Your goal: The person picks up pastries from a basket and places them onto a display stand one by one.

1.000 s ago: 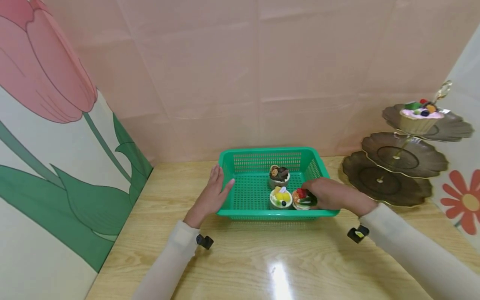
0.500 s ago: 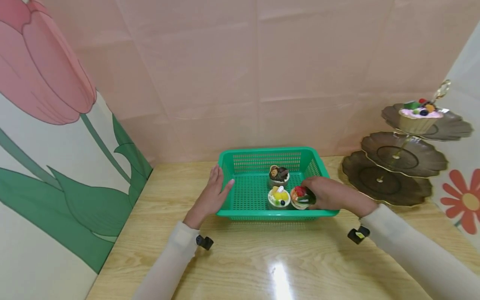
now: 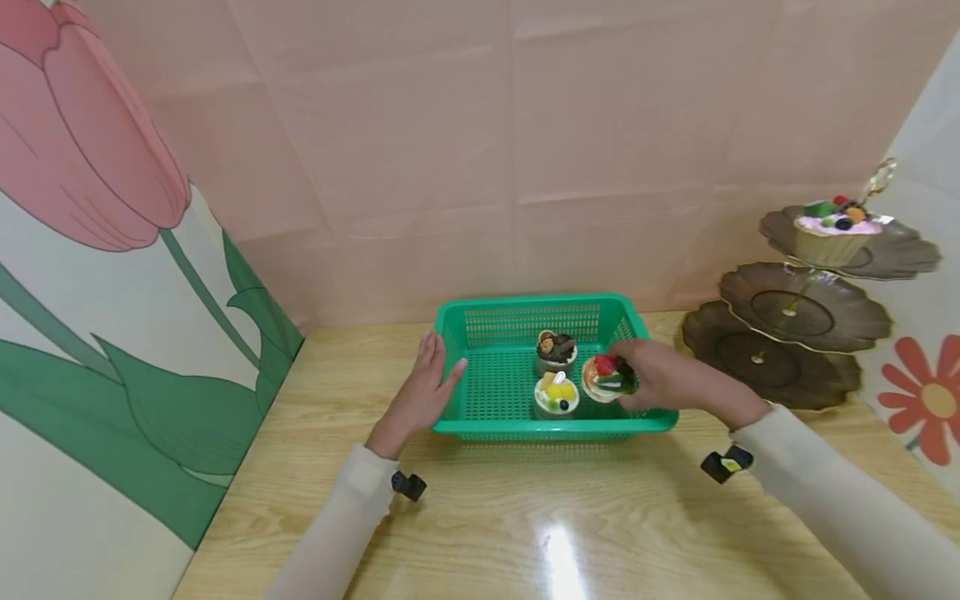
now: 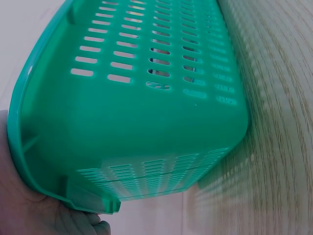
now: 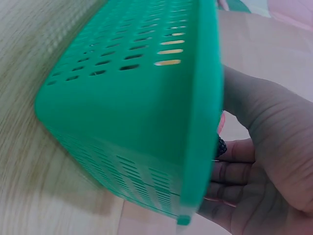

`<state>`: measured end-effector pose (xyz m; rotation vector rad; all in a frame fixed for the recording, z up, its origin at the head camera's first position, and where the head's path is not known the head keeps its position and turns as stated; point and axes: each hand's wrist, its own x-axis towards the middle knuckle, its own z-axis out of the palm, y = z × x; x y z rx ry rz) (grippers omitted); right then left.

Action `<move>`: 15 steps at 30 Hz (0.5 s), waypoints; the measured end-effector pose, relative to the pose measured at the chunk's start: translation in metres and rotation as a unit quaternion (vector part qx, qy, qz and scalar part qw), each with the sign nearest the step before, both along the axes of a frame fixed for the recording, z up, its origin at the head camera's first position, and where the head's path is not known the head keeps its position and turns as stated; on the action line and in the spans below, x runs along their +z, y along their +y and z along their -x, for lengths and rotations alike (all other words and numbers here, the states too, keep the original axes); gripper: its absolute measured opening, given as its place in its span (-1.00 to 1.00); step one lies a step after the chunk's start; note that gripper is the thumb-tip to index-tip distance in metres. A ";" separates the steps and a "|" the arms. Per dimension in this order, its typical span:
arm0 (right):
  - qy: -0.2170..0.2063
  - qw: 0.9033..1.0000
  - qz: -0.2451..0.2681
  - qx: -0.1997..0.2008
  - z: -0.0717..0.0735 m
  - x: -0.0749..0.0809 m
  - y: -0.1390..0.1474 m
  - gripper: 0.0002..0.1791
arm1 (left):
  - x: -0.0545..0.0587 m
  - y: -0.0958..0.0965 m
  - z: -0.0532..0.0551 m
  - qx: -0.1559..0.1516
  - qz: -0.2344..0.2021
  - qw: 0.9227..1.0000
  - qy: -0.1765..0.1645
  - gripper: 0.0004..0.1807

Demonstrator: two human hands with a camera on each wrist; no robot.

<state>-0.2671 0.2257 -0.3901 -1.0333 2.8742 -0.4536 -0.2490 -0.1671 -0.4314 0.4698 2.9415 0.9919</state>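
Holding, right hand (image 3: 660,375): one red-topped cupcake (image 3: 602,379), at the right side of the green basket (image 3: 517,427); fingers and thumb closed around it, contact partly hidden. I cannot tell whether its base is clear of the basket floor. Left hand (image 3: 418,396): fingers extended against the basket's left end, grasping nothing. Handling note: I would grip the cup, not the toppings; lift level past the rim, clear of the yellow-topped cupcake (image 3: 557,395) just beside; brace the basket lightly.

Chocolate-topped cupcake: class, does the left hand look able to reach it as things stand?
Probably yes: the left hand rests at the green basket's rim, and bare basket floor lies between it and the cupcake.
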 end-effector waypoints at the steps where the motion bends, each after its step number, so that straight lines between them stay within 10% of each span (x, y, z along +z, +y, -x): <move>1: -0.001 1.000 0.004 -0.004 -0.001 0.003 0.001 -0.40 | 0.000 0.000 0.000 -0.001 -0.001 1.000 -0.002 -0.03; 15: 0.031 0.998 0.041 -0.021 -0.014 0.033 0.022 -0.38 | 0.002 0.000 -0.001 -0.003 -0.006 1.000 -0.001 -0.03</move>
